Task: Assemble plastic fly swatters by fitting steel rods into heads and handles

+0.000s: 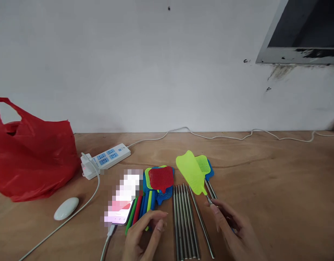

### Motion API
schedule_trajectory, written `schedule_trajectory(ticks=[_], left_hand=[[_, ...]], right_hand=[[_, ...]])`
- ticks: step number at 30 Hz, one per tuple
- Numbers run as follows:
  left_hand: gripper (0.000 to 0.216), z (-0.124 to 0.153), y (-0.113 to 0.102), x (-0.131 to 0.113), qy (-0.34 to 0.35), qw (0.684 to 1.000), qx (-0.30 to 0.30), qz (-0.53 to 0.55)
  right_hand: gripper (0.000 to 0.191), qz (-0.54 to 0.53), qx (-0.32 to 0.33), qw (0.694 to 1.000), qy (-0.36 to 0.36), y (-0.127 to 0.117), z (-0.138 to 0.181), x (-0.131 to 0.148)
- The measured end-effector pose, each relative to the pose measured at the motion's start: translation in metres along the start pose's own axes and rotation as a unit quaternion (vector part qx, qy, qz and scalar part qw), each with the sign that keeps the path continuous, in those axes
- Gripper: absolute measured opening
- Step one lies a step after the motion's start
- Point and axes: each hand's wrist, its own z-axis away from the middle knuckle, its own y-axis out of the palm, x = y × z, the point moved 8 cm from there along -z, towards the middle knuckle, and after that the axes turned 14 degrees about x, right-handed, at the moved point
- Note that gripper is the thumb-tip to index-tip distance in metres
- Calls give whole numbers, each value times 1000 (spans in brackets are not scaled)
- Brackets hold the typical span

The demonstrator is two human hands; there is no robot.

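My right hand (233, 228) pinches the thin metal rod of a lime-green fly swatter (192, 172), whose head lies tilted over a second green head and a blue one. My left hand (145, 235) hovers with curled fingers by the coloured handles (141, 210) of a pile of swatter heads topped by a red one (161, 178); whether it grips a handle is unclear. Between my hands lie several bare metal rods (184, 221) side by side on the wooden table (278, 188).
A phone (123, 203) on a white cable lies left of the swatter pile. Further left are a white power strip (107, 159), a white oval object (66, 208) and a red plastic bag (31, 159). A white cable runs along the wall.
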Motion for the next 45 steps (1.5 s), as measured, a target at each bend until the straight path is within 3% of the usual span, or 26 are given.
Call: schedule_trajectory(ticks=[4,8,15,18,21,26,32,37,45], left_hand=[[34,2,-6,7,-17,996,-26,81],[44,0,-15,6,-1,984,-93,153],[43,-17,-24,-3,-41,984,-165,57],[36,-26,-20,-9,-41,991,-128,22],[36,-33,-8,-11,-45,994,-62,79],[47,-30,4,-5,-100,979,-51,169],[46,-29,6,-7,-96,975,-63,191],[42,-33,3,-15,-77,974,-70,201],[39,-29,-8,3,-90,946,-179,255]], right_hand=[[29,47,0,998,-41,-5,1,13],[23,87,15,994,-71,0,-2,19],[23,76,74,992,-67,8,-4,15],[25,86,92,990,-62,10,-3,17],[29,106,116,986,-57,14,-2,18],[32,136,132,979,-72,22,-6,23],[34,130,144,977,-84,30,-14,26],[32,135,90,979,-123,21,-16,36],[33,178,73,968,-161,35,-16,51]])
